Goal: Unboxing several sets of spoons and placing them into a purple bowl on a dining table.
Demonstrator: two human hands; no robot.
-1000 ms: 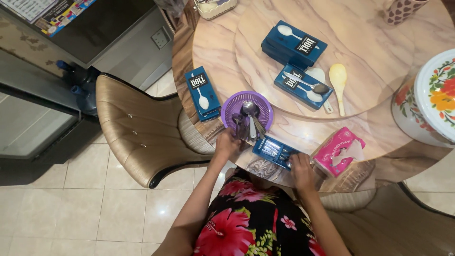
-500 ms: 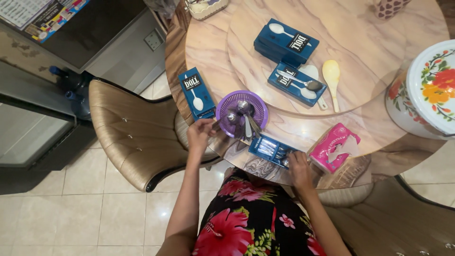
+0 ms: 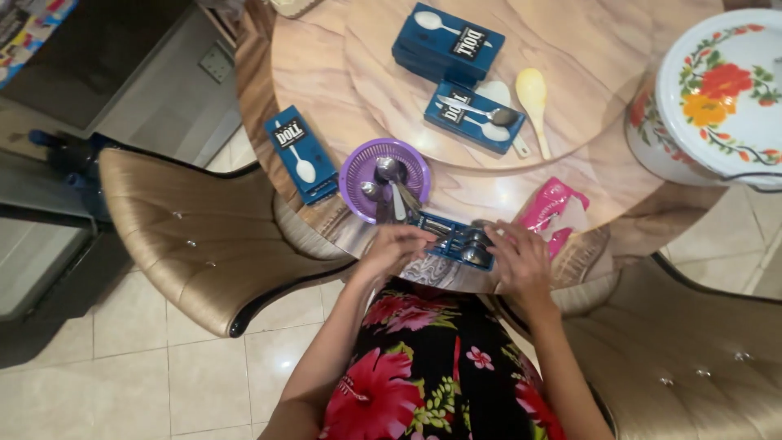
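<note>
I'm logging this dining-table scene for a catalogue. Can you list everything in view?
round table: one, marbled brown, centre.
spoon boxes: three closed, blue, one at the left edge, one far, one beside the cream spoon.
open spoon box: one, blue, near edge, metal spoons inside.
basket: one, purple, holding spoons.
cream spoon: one.
pink packet: one.
floral lidded pot: one, white, right.
chairs: two, tan, left and right.
left hand: on the open box.
right hand: at the box's right end.

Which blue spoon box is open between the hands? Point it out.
The blue box at the table's near edge, between the left hand and right hand, lies open with spoons showing inside. The other boxes sit apart from the hands.
</note>
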